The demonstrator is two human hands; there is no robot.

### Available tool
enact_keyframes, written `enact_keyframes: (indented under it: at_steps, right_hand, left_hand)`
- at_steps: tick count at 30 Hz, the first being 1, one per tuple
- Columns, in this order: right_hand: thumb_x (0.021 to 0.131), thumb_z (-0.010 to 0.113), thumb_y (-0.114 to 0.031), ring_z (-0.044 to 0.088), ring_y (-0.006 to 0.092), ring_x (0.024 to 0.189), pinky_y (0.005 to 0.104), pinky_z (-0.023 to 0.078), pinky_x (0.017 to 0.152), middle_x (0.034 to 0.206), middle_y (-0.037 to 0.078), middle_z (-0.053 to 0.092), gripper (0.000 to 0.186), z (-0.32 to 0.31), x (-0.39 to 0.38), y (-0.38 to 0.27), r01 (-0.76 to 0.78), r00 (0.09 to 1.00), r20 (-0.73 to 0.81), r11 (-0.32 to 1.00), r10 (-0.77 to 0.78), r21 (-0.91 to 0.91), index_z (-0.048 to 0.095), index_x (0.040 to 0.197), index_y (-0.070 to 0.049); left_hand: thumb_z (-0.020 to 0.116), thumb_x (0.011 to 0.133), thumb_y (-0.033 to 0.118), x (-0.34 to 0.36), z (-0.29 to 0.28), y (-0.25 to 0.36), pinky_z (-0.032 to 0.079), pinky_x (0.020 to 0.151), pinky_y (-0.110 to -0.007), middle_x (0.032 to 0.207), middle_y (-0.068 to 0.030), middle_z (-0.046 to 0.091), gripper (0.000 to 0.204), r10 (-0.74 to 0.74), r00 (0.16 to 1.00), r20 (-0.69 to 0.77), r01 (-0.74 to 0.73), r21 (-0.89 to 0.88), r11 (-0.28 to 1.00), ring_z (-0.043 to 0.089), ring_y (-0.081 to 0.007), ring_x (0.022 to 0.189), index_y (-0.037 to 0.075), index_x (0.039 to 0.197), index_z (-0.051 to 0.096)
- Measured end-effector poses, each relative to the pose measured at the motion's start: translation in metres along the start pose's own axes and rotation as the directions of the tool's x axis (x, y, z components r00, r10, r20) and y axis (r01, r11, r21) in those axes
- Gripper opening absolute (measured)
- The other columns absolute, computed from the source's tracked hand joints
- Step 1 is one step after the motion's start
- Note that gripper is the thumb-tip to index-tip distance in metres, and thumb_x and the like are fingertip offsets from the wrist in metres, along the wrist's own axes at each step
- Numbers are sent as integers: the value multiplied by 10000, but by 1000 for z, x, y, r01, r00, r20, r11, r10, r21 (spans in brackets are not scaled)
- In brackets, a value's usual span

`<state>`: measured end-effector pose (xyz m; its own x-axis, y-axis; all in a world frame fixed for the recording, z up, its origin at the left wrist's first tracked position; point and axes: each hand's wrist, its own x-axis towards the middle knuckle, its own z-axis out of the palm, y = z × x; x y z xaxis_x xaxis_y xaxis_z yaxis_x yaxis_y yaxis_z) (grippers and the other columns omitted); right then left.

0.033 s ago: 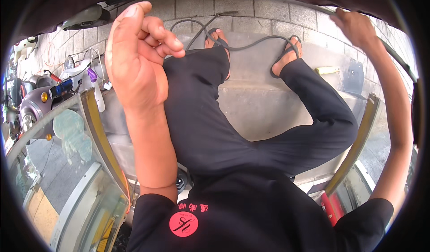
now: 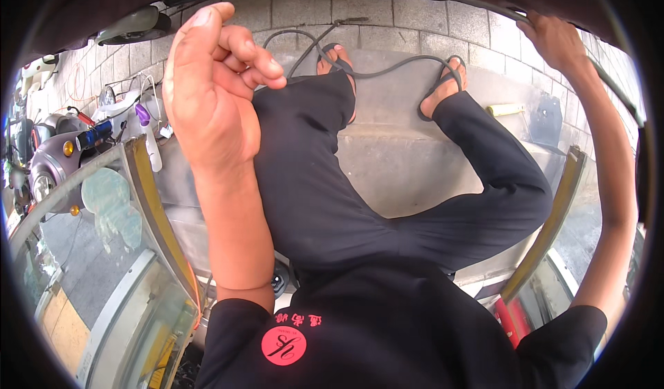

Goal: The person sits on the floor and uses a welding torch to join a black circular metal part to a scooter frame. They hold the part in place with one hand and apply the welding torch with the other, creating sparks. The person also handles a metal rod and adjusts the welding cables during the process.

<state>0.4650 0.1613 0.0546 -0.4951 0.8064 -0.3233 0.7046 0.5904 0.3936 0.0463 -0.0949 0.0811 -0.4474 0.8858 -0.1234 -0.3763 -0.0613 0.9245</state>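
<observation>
My left hand point(image 2: 211, 98) is raised at centre left, palm up, fingers loosely curled and apart, with nothing visible in them. My right hand point(image 2: 557, 43) grips a long, thin dark grey strip or hose point(image 2: 609, 88) at the upper right, running across the top under a dark overhanging edge. A loose dark cord point(image 2: 384, 67) loops across the grey step point(image 2: 380, 167) by my sandalled feet. My legs in dark trousers are bent on that step.
Glass panels with yellowish frames point(image 2: 145, 195) flank me on both sides. Parked scooters point(image 2: 55, 154) and small hanging items stand at the left. A pale yellow cylinder point(image 2: 501, 109) lies right of my feet. Paving tiles point(image 2: 297, 5) run beyond the step; a red object point(image 2: 512, 320) is low at right.
My right hand and the strip in it have shifted very slightly to the right. My left hand looks the same.
</observation>
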Motion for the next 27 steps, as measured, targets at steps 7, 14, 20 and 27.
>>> enact_keyframes:
  at_steps: [7,14,20,27]
  right_hand:
    - [1092,506,-459,727,463,884,561,572,815,882,269,734,477,5,-3,-7,24,1000,-16,998,-23,51,704,1135,-27]
    - [1080,526,-477,722,459,846,552,572,796,859,259,732,492,6,-1,1,62,997,-44,998,-60,26,710,1092,-21]
    - [1093,503,-486,732,412,847,522,580,819,850,228,730,473,4,-11,-27,44,997,66,998,-46,39,702,1132,-58]
    - [1089,507,-487,742,422,904,522,587,825,907,227,757,500,2,-13,-18,-56,996,70,998,53,43,730,1144,-43]
  left_hand:
    - [453,1128,285,1,4,-1,524,607,-376,811,-50,611,361,14,1000,24,-15,13,1000,629,-218,689,3,1214,662]
    - [460,1126,286,1,6,0,524,607,-377,807,-55,605,362,13,1000,21,-13,21,1000,627,-216,687,0,1222,660]
    - [459,1123,280,0,-1,-1,521,610,-376,808,-57,605,366,36,999,27,-35,-42,999,626,-221,691,-4,1232,663]
    - [444,1125,288,2,-3,-2,518,610,-379,813,-61,610,382,34,999,26,-33,-41,999,620,-225,700,-4,1232,666]
